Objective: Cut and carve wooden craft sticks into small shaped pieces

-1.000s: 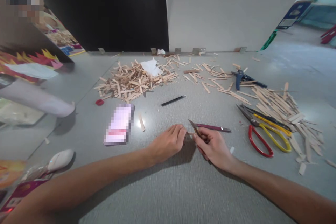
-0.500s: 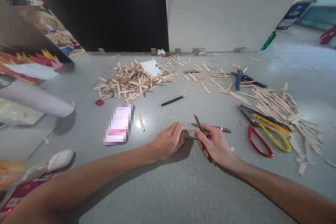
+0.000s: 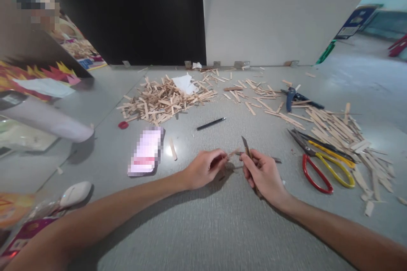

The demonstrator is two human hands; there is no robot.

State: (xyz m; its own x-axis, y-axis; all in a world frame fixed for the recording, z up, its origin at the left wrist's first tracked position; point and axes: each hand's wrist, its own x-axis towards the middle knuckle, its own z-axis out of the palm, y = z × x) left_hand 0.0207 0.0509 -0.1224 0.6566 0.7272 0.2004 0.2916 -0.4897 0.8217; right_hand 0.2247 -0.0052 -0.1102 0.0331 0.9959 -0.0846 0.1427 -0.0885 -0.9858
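My left hand (image 3: 203,169) pinches a small thin wooden stick (image 3: 234,152) between thumb and fingertips, just above the grey surface. In my right hand (image 3: 263,173) is a craft knife (image 3: 245,145), its pointed blade turned up and away from me. The stick's far end lies close to the knife; whether they touch I cannot tell. Behind the right hand lies another slim metal tool (image 3: 276,160), mostly covered by the fingers. A small dark sliver (image 3: 221,178) shows on the surface under my left hand.
Wooden stick pieces form a pile (image 3: 159,101) at the back left, and more sticks (image 3: 337,131) lie right. Red-and-yellow-handled snips (image 3: 313,154), a blue-handled tool (image 3: 290,98), a black pen (image 3: 211,124), a phone (image 3: 146,150) and a white mouse (image 3: 75,194) lie around. Upright panels (image 3: 260,17) stand behind.
My left hand's fingers have loosened and drawn slightly away from the right hand, with the stick now angled upward. The knife blade has tilted more upright.
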